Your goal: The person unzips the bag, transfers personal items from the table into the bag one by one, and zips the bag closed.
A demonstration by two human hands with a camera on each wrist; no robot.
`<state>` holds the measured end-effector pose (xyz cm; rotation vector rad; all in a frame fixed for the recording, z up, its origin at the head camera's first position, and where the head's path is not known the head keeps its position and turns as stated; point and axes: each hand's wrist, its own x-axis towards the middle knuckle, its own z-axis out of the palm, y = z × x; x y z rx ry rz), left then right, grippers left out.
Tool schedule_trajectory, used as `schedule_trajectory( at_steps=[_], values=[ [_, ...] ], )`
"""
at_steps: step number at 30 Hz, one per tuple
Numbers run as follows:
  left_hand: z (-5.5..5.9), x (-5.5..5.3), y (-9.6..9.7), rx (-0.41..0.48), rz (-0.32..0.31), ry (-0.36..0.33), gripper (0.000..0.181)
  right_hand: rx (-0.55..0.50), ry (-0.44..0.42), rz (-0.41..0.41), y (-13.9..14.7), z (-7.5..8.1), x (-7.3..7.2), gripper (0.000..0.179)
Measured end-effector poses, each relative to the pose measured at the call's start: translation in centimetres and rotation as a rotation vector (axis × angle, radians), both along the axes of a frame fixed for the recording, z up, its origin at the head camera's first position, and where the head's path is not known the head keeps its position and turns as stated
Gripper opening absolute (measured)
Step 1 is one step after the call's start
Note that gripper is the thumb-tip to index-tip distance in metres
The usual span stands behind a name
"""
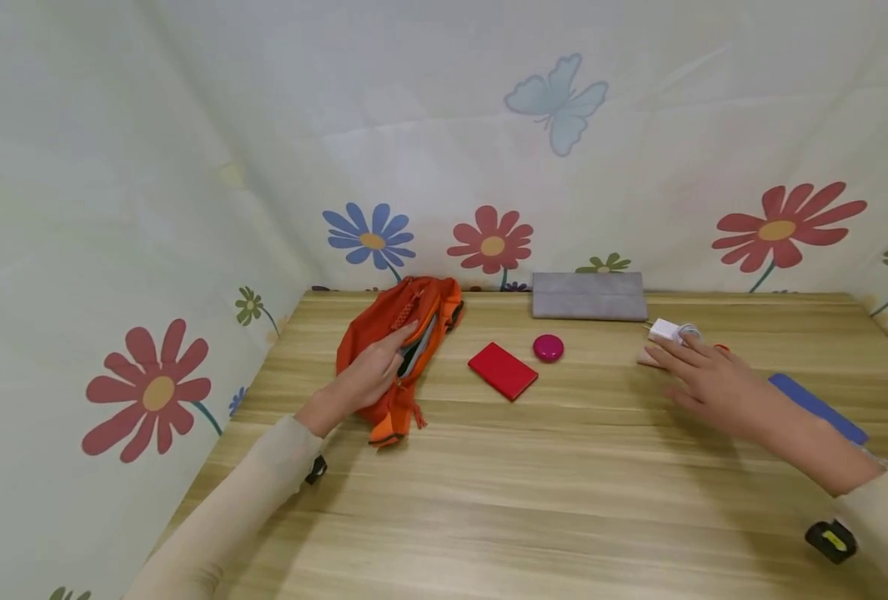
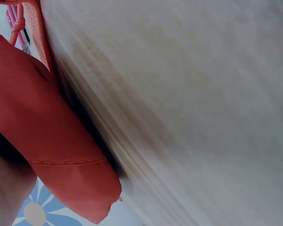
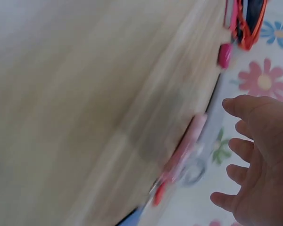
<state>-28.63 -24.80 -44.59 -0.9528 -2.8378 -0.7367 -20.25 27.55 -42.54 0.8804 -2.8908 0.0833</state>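
At the left of the table, my left hand (image 1: 364,375) grips an orange-red waist bag (image 1: 372,333) beside its unzipped opening, which shows a grey lining. The left wrist view has the bag (image 2: 52,122) close up, covering most of that hand. On the right, my right hand (image 1: 721,387) reaches over a white charger plug (image 1: 664,330) with a coiled white cable (image 1: 689,331). Its fingers are spread and hold nothing in the right wrist view. A pink, slim item (image 3: 186,141) lies beside the cable, partly under the hand in the head view and blurred.
Between the hands lie a red booklet-like item (image 1: 504,372) and a round magenta case (image 1: 549,348). A grey flat case (image 1: 589,297) lies against the back wall. To the right is a blue flat strip (image 1: 819,408). Flower-printed curtains (image 1: 428,167) enclose the table (image 1: 489,500).
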Motion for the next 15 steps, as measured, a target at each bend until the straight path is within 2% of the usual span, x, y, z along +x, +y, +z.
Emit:
schedule_trajectory(
  at_steps=[6, 15],
  values=[
    [0.2, -0.1, 0.1, 0.002, -0.004, -0.014, 0.054, 0.030, -0.068, -0.164, 5.1, -1.5, 1.5, 0.071],
    [0.1, -0.2, 0.2, -0.016, 0.005, -0.034, 0.054, 0.020, -0.048, -0.307, 10.3, -3.7, 4.0, 0.071]
  ],
)
